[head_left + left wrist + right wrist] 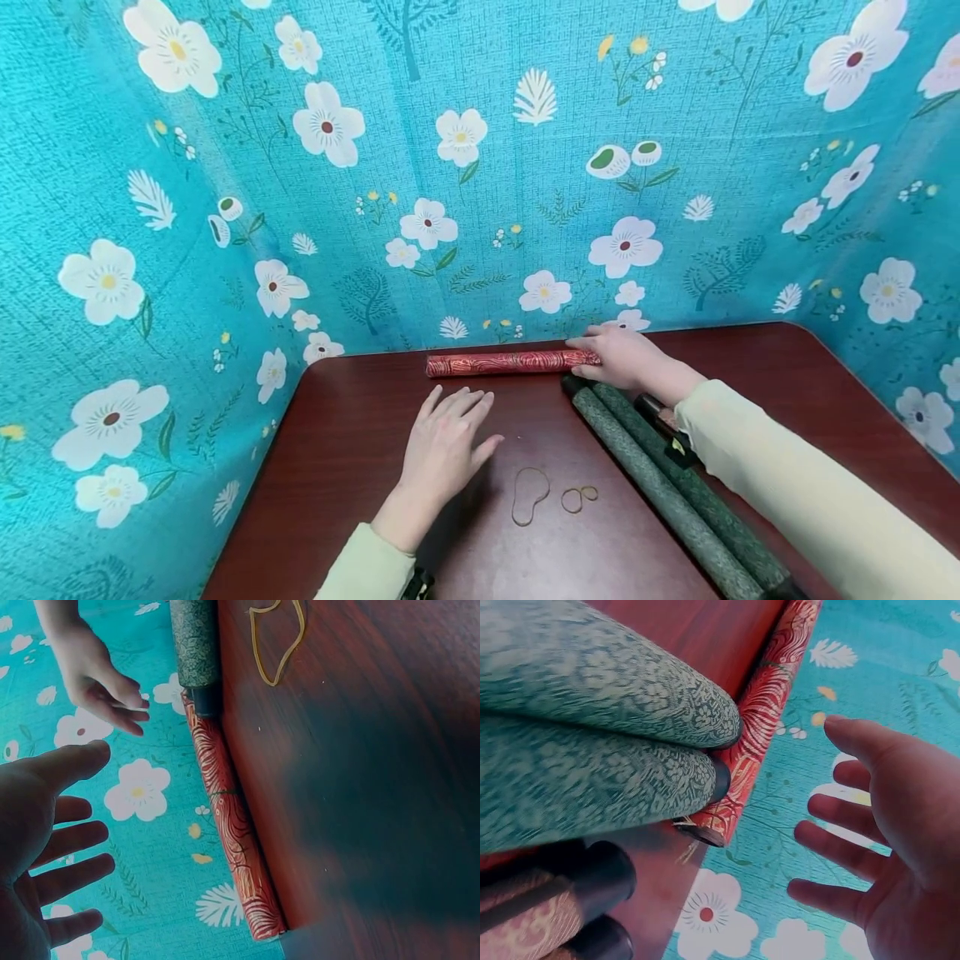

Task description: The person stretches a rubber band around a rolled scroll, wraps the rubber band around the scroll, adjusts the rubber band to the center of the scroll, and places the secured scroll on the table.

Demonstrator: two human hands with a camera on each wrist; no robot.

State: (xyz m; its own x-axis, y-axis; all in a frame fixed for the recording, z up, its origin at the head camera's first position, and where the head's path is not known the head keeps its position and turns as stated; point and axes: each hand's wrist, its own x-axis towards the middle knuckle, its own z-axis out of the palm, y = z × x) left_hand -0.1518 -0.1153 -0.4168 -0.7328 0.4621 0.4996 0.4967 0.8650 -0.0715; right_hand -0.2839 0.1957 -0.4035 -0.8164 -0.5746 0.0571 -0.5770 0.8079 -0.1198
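Note:
A red patterned fabric-covered roll point(510, 362) lies lengthwise along the table's back edge. My right hand point(626, 358) hovers at its right end in the head view; the right wrist view shows the fingers point(840, 817) spread and apart from the roll. My left hand point(446, 442) is held above the table in front of the roll's left part, fingers extended and holding nothing. Two green patterned rolls, one lighter point(649, 475) and one darker point(693, 483), lie side by side, their black-capped far ends close to the red roll.
Brown-pink brocade rolls point(536, 911) with black ends lie beside the green ones, partly hidden by my right sleeve point(787, 467) in the head view. A large rubber band point(548, 483) and a smaller twisted band point(572, 510) lie mid-table. A blue floral cloth point(480, 208) surrounds the table.

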